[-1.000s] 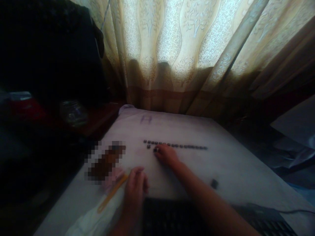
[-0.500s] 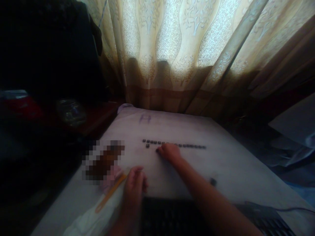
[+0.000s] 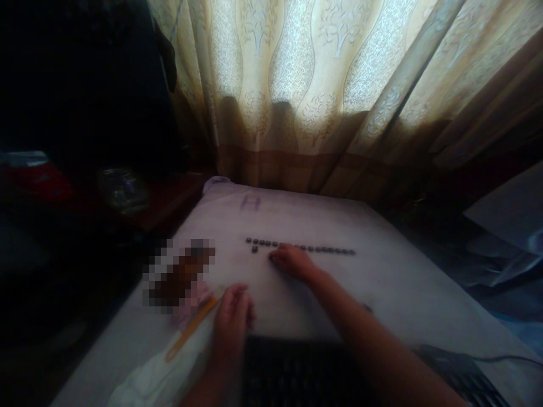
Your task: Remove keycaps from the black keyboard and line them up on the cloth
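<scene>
My right hand (image 3: pixel 292 261) is closed in a pinch on a small dark keycap (image 3: pixel 272 256), low over the cloth just below a row of black keycaps (image 3: pixel 318 249). A single keycap (image 3: pixel 255 249) lies under the row's left end. Loosely curled, my left hand (image 3: pixel 235 311) rests on the cloth, fingers a little apart and nothing visible in them. Beside its wrist lies an orange-handled brush or stick (image 3: pixel 193 329); its upper end reaches close to that hand. A black keyboard (image 3: pixel 292 370) sits in front of me, partly covered by my right forearm.
A white cloth (image 3: pixel 155 379) and a pink cloth (image 3: pixel 193 305) lie at left, near a pixelated brown object (image 3: pixel 182 277). A small dark item (image 3: pixel 367 308) shows behind my right forearm. Another keyboard part (image 3: pixel 470 376) and a cable (image 3: pixel 500 358) are at right. Curtains (image 3: pixel 292 124) hang behind.
My right hand has barely shifted, with the keycap still at its fingertips. My right forearm now covers more of the small dark item. My left hand stays in place.
</scene>
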